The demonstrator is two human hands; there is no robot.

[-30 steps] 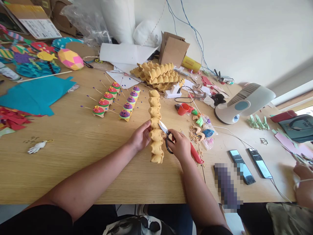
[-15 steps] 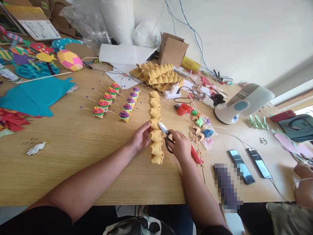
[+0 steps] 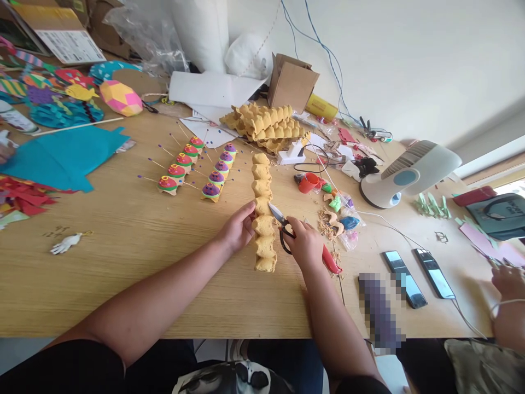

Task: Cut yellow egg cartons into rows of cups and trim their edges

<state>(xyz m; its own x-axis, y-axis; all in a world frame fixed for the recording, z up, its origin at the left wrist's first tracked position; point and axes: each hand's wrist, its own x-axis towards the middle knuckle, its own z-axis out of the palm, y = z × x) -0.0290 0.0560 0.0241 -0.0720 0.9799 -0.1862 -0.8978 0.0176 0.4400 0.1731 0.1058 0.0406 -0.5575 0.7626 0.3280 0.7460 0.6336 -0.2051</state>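
Observation:
A long strip of yellow egg carton (image 3: 263, 232) lies lengthwise in front of me, its cups in one row. My left hand (image 3: 239, 225) is closed on its left edge near the middle; the fingertips are partly hidden behind it. In my right hand (image 3: 307, 242) is a pair of scissors (image 3: 285, 225) with black handles. Their blades point up and left, and the tips touch or nearly touch the strip's right side by the same cup. Beyond my left hand stand two painted egg-carton caterpillars, one red and green (image 3: 176, 171), one purple and yellow (image 3: 216, 178), with pin-like sticks.
More yellow egg cartons (image 3: 266, 123) are stacked at the back. To the right are a red cup (image 3: 308, 183), a white fan (image 3: 404, 172), two phones (image 3: 404, 279) and another person's hand (image 3: 508, 284). A blue paper shape (image 3: 69, 156) and a small white hand-shaped piece (image 3: 66, 244) lie left.
The view has shifted slightly. Both hands, the strip and the scissors keep nearly the same arrangement. Another person's fingers now show at the left edge.

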